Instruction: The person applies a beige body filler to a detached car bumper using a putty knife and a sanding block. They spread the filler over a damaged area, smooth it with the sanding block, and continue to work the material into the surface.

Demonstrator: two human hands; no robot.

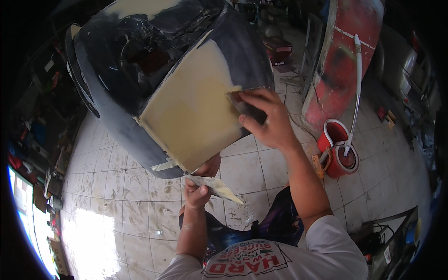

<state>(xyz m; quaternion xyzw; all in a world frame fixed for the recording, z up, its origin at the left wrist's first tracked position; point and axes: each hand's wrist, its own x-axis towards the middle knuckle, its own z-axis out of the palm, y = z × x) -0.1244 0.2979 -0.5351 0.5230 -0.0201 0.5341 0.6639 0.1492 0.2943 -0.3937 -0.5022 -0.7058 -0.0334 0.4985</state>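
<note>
A dark grey car body panel, which looks like a bumper, stands in front of me. A broad pale yellow layer of filler covers its near face, with strips of tape along some edges. My right hand pinches a thin, dark spreader between thumb and fingers. Its edge rests against the right side of the filler, where some yellow paste shows. Low by the panel's bottom corner, my left hand grips a flat mixing board smeared with pale paste. The board hides part of that hand.
At the right a scuffed red panel stands upright. Beside it are red buckets with a white-handled mop. A dark red box sits behind. Smudged white tiles cover the floor; cluttered shelves line the left.
</note>
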